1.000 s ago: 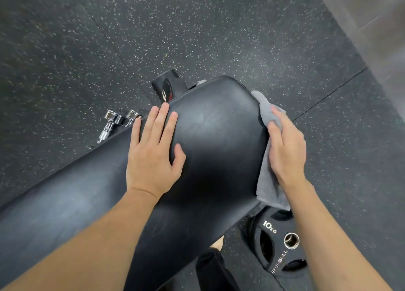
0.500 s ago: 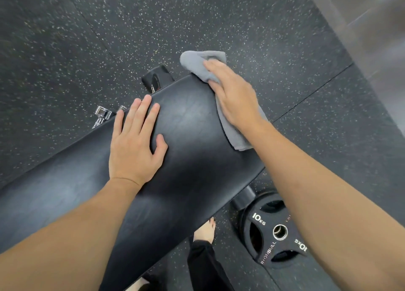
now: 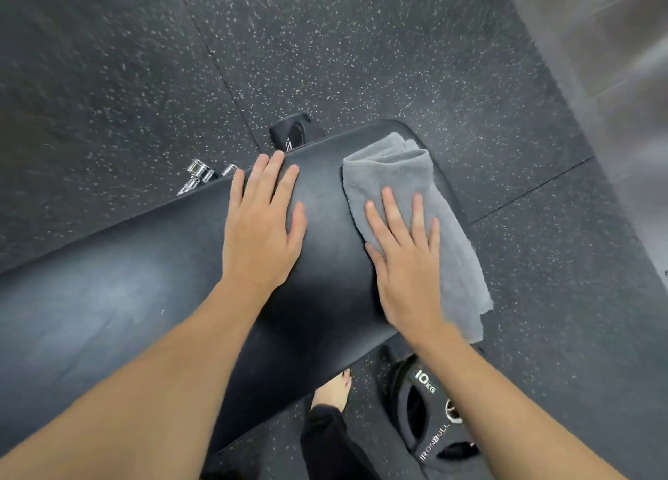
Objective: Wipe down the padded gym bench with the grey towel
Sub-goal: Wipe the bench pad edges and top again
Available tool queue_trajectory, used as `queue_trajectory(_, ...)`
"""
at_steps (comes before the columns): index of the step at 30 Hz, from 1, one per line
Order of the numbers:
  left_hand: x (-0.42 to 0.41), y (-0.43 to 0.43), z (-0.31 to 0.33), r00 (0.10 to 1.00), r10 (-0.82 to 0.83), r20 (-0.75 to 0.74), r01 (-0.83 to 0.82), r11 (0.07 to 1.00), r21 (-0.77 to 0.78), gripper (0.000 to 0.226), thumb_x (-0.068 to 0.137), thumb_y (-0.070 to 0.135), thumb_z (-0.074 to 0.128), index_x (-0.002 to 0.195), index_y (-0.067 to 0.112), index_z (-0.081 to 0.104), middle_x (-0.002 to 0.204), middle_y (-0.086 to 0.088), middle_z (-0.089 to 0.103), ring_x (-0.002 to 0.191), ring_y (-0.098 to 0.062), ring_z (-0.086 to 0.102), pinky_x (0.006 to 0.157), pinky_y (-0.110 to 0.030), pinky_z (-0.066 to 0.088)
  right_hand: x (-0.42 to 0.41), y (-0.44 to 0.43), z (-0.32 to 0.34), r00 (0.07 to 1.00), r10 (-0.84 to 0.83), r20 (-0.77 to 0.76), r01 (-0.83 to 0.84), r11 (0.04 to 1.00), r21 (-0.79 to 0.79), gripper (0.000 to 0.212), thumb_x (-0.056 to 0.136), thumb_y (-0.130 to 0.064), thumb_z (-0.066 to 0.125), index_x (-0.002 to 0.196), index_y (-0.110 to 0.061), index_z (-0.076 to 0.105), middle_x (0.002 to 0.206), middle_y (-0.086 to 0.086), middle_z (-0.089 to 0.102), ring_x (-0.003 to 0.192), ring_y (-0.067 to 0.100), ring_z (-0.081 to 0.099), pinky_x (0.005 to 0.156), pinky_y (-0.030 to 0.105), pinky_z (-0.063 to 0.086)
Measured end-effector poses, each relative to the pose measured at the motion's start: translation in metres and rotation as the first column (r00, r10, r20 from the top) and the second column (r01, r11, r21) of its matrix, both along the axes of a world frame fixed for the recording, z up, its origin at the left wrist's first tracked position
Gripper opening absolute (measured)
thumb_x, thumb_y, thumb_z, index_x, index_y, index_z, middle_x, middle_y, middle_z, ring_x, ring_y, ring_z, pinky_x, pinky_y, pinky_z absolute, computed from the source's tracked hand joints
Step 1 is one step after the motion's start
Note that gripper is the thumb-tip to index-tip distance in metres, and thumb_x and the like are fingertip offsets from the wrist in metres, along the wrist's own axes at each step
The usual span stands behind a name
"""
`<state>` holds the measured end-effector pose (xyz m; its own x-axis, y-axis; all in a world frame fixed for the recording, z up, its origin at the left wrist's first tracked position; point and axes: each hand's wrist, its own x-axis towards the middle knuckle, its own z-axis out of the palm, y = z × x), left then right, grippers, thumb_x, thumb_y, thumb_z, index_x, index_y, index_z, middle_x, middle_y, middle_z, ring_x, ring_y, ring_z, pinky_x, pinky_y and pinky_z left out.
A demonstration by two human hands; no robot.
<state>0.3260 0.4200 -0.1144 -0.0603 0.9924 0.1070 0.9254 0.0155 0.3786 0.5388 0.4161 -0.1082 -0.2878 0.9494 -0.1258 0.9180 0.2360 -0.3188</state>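
A person leans over a long black padded vinyl gym bench (image 3: pixel 151 298), which runs from the lower left of the view up to a rounded end near the centre. The left hand (image 3: pixel 258 233) lies flat on the pad with its palm down, fingers extended and slightly fanned, thumb out to the side, reaching toward the bench's far edge. It holds nothing. The right hand (image 3: pixel 406 259) presses palm-down on a folded grey terry towel (image 3: pixel 394 175), fingers straight and a little spread, not curled around the cloth. The towel rests on the top of the bench at its rounded end, just beside the left hand but apart from it; its upper part is bunched in soft folds near the bench's tip, while its lower right corner drapes off the near side edge and hangs over the floor.

Beneath the bench's end sits a black rubber weight plate (image 3: pixel 430 421) marked "10 KG" and "IRONBULL", partly hidden by the right forearm. A bare foot (image 3: pixel 334 389) and a black trouser leg show just beside it. On the far side of the bench, chromed metal fittings (image 3: pixel 197 177) lie on the dark speckled rubber floor (image 3: pixel 361 45), and a black frame part (image 3: pixel 291 132) of the bench pokes out near them.
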Motion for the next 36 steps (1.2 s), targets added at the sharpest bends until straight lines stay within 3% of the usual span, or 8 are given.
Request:
queue_trajectory(5, -0.040, -0.055, 0.005, 0.998, 0.057, -0.031, -0.058, 0.997, -0.044, 0.050, 0.103, 0.024, 0.040, 0.147, 0.004, 0.051, 0.161, -0.016, 0.042, 0.151, -0.034, 0.036, 0.125, -0.056, 0.025, -0.087, 0.110, 0.008, 0.988, 0.154, -0.015, -0.154, 0.982, -0.111, 0.044, 0.109, -0.034, 0.038, 0.152, -0.034, 0.043, 0.165, -0.009, 0.033, 0.158, 0.025, 0.012, 0.125, 0.053, 0.002)
queue_trajectory(8, -0.094, -0.098, 0.009, 0.985, 0.157, -0.069, -0.161, 0.985, -0.056, 0.049, 0.102, 0.023, 0.040, 0.144, 0.000, 0.053, 0.158, -0.020, 0.045, 0.148, -0.038, 0.039, 0.123, -0.057, 0.026, -0.145, 0.132, 0.009, 0.995, 0.096, 0.032, -0.090, 0.984, -0.154, 0.030, 0.109, -0.026, 0.037, 0.118, -0.025, 0.065, 0.129, 0.000, 0.067, 0.143, 0.025, 0.042, 0.113, 0.047, 0.023)
queue_trajectory(10, -0.132, -0.135, 0.012, 0.979, 0.171, -0.113, -0.180, 0.980, -0.081, 0.052, 0.102, 0.025, 0.037, 0.146, 0.000, 0.052, 0.159, -0.020, 0.043, 0.148, -0.039, 0.038, 0.122, -0.059, 0.026, -0.164, 0.121, 0.010, 0.991, 0.120, 0.066, -0.108, 0.980, -0.166, 0.029, 0.109, -0.024, 0.034, 0.105, -0.021, 0.063, 0.115, 0.003, 0.071, 0.140, 0.029, 0.045, 0.103, 0.043, 0.028)
queue_trajectory(14, -0.169, -0.181, 0.012, 0.983, 0.119, -0.139, -0.138, 0.981, -0.133, 0.060, 0.100, 0.029, 0.035, 0.155, 0.006, 0.042, 0.167, -0.012, 0.033, 0.154, -0.035, 0.030, 0.124, -0.060, 0.022, -0.134, 0.112, 0.027, 0.867, 0.497, 0.019, -0.488, 0.857, -0.164, 0.050, 0.105, -0.053, 0.031, 0.143, -0.028, 0.053, 0.150, -0.006, 0.054, 0.143, 0.024, 0.042, 0.113, 0.047, 0.034)
queue_trajectory(17, -0.172, -0.181, 0.005, 0.985, 0.123, -0.118, -0.137, 0.983, -0.121, 0.060, 0.098, 0.029, 0.038, 0.156, 0.010, 0.042, 0.167, -0.011, 0.032, 0.155, -0.032, 0.030, 0.125, -0.059, 0.022, -0.108, 0.144, 0.039, 0.766, 0.635, -0.102, -0.638, 0.729, -0.248, 0.044, 0.104, -0.056, 0.038, 0.140, -0.036, 0.054, 0.136, -0.012, 0.062, 0.122, 0.015, 0.056, 0.100, 0.035, 0.042)
queue_trajectory(21, -0.175, -0.185, -0.001, 0.984, 0.135, -0.116, -0.147, 0.984, -0.101, 0.060, 0.099, 0.028, 0.040, 0.157, 0.013, 0.041, 0.168, -0.008, 0.032, 0.156, -0.027, 0.028, 0.127, -0.055, 0.020, -0.114, 0.148, 0.021, 0.829, 0.555, 0.075, -0.545, 0.830, -0.122, 0.054, 0.105, -0.058, 0.019, 0.091, -0.022, 0.056, 0.089, 0.000, 0.063, 0.090, 0.031, 0.058, 0.077, 0.042, 0.044)
queue_trajectory(32, -0.175, -0.186, -0.005, 0.983, 0.167, -0.079, -0.171, 0.985, -0.039, 0.058, 0.099, 0.028, 0.042, 0.154, 0.010, 0.045, 0.166, -0.009, 0.035, 0.156, -0.025, 0.030, 0.125, -0.055, 0.024, -0.217, 0.049, 0.022, 0.891, 0.436, 0.125, -0.447, 0.892, 0.070, 0.043, 0.109, -0.033, 0.031, 0.096, -0.011, 0.066, 0.096, 0.010, 0.070, 0.092, 0.037, 0.060, 0.082, 0.046, 0.039)
queue_trajectory(36, -0.179, -0.190, -0.002, 0.930, 0.366, -0.029, -0.367, 0.929, -0.050, 0.055, 0.100, 0.027, 0.044, 0.150, 0.005, 0.048, 0.164, -0.014, 0.038, 0.155, -0.031, 0.031, 0.126, -0.056, 0.023, -0.300, -0.023, 0.004, 0.906, 0.421, 0.042, -0.422, 0.895, 0.142, 0.041, 0.106, -0.034, 0.029, 0.094, -0.021, 0.066, 0.095, -0.001, 0.070, 0.091, 0.028, 0.060, 0.084, 0.047, 0.041)
